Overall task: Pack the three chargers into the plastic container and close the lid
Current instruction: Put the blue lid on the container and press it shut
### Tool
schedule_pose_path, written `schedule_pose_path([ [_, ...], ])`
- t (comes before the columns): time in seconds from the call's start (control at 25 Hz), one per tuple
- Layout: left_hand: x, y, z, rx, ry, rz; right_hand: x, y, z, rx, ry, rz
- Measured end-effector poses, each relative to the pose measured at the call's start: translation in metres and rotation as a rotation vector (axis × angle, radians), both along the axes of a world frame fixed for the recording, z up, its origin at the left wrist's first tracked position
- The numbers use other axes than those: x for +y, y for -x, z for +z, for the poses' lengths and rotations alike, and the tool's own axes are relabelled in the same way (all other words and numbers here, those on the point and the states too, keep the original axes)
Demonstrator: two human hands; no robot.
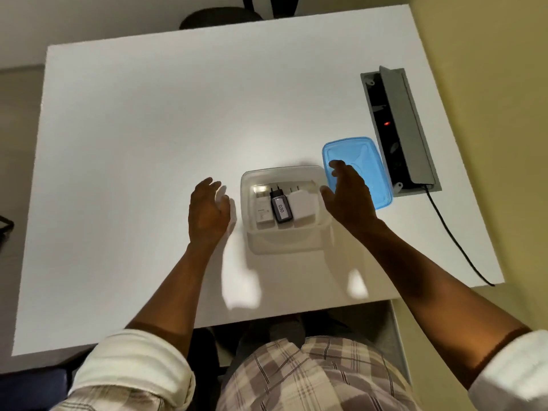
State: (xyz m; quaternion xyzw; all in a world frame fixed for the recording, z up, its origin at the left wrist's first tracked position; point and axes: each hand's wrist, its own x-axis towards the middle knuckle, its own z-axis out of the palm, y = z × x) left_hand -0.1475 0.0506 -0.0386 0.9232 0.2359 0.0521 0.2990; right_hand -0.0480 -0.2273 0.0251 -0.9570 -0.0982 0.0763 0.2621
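Note:
A clear plastic container point(284, 243) stands open on the white table. Inside lie three chargers side by side: a white one point(263, 213) on the left, a black one point(281, 211) with a "030" label in the middle, a white one point(302, 206) on the right. The blue lid point(372, 164) lies flat on the table just right of the container. My left hand point(207, 210) hovers left of the container, fingers apart, holding nothing. My right hand point(350, 197) is spread between the container and the lid, its fingers over the lid's left part; I cannot tell if it touches.
A grey cable box point(406, 126) with its flap raised is set into the table point(148, 143) behind the lid, a red light inside. A black cable point(456, 241) runs from it over the table's right edge. A dark chair point(219, 17) stands beyond the far edge.

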Motion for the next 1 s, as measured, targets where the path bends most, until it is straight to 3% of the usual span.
schedule_pose_path([
  [0.24,-0.071,-0.099,0.048,-0.206,0.098,-0.154,-0.076,-0.028,-0.01,0.066,-0.051,-0.186],
  [0.52,-0.152,-0.177,0.036,0.048,0.176,-0.343,-0.142,-0.034,-0.05,0.408,-0.161,-0.496],
  [0.6,-0.166,-0.194,0.025,0.16,0.168,-0.352,-0.154,-0.035,-0.06,0.653,-0.371,-0.73],
  [0.68,-0.175,-0.209,0.016,0.245,0.146,-0.377,-0.161,-0.035,-0.066,0.795,-0.592,-0.823],
  [1.0,-0.199,-0.249,-0.005,0.529,0.03,-0.475,-0.166,-0.047,-0.071,0.901,-0.762,-0.876],
])
